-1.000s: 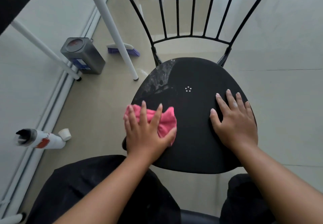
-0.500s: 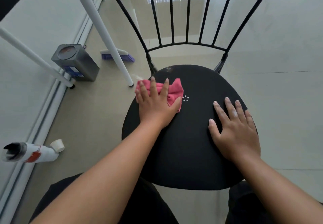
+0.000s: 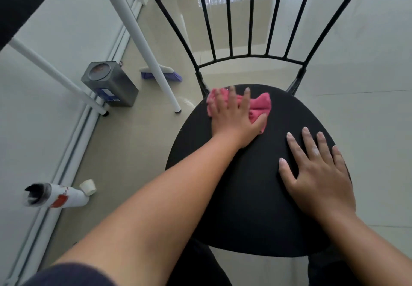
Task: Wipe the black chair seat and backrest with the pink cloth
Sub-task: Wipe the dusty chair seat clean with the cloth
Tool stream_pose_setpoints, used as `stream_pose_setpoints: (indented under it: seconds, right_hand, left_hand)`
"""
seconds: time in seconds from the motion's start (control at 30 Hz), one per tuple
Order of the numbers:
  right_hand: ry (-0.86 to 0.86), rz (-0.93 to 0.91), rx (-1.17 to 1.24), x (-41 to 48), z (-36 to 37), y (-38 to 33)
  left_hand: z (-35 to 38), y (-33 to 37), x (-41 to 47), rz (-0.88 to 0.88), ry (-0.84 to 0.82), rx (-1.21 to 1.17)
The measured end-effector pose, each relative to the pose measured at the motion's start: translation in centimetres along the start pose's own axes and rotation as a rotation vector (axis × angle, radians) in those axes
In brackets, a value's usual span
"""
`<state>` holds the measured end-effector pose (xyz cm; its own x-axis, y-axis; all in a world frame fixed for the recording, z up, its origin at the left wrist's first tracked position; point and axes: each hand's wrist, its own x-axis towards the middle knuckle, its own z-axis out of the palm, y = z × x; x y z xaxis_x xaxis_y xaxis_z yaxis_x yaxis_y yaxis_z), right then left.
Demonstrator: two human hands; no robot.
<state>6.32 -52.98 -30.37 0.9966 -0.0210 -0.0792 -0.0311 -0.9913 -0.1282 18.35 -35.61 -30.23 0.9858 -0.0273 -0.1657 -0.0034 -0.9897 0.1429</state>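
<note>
Left hand (image 3: 234, 116) flat, fingers straight, pressing pink cloth (image 3: 260, 107) onto rear left of black chair seat (image 3: 256, 196), just below backrest (image 3: 249, 29) bars. Right hand (image 3: 316, 172) spread flat on seat's right side, holding nothing. On the floor left: metal tin (image 3: 111, 85), white spray bottle (image 3: 60, 196), loose cap (image 3: 88, 187), purple broom head (image 3: 160, 73)

The left hand (image 3: 234, 118) presses flat on the pink cloth (image 3: 259, 107) at the back left of the black seat (image 3: 245, 196), close to the backrest (image 3: 249, 58). The right hand (image 3: 318, 174) lies flat on the seat's right side. On the floor at left are a tin (image 3: 110, 85), a brush (image 3: 160, 75) and a fallen bottle (image 3: 58, 196).
</note>
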Motion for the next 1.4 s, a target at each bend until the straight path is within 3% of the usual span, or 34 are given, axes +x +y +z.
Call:
stream_pose_setpoints:
  seconds: [0.13,0.33,0.57,0.73,0.83,1.0,1.13,1.27,1.4]
  right_hand:
    - [0.017,0.004,0.004,0.0,0.2,0.1]
    - [0.001,0.01,0.002,-0.1,0.0,0.1]
    - [-0.028,-0.001,0.002,-0.2,-0.5,0.0]
    - [-0.025,-0.006,0.005,-0.1,-0.4,0.0]
    - [-0.019,-0.007,0.0,-0.1,-0.1,0.0]
    - [0.008,-0.006,0.0,0.1,0.2,0.1]
    - [0.028,0.009,0.011,0.0,0.2,0.1]
    - [0.027,0.005,0.018,0.0,0.0,0.1]
    - [0.021,0.002,0.029,-0.1,-0.2,0.1]
  left_hand:
    - [-1.0,2.2,5.0,0.081,-0.012,0.015]
    - [-1.1,-2.8,3.6,-0.061,0.097,-0.02]
    - [0.7,-8.1,-11.1,-0.207,0.086,-0.024]
    - [3.3,-6.2,-22.2,0.003,0.076,0.052]
    - [3.3,-5.1,-19.7,0.031,0.076,0.024]
    - [0.9,-1.2,-5.2,-0.054,0.024,-0.033]
    - [0.1,2.2,0.2,-0.015,0.016,-0.05]
    - [0.2,0.8,-1.8,0.061,0.031,-0.022]
    - [1.5,-1.6,-12.4,0.133,0.048,-0.064]
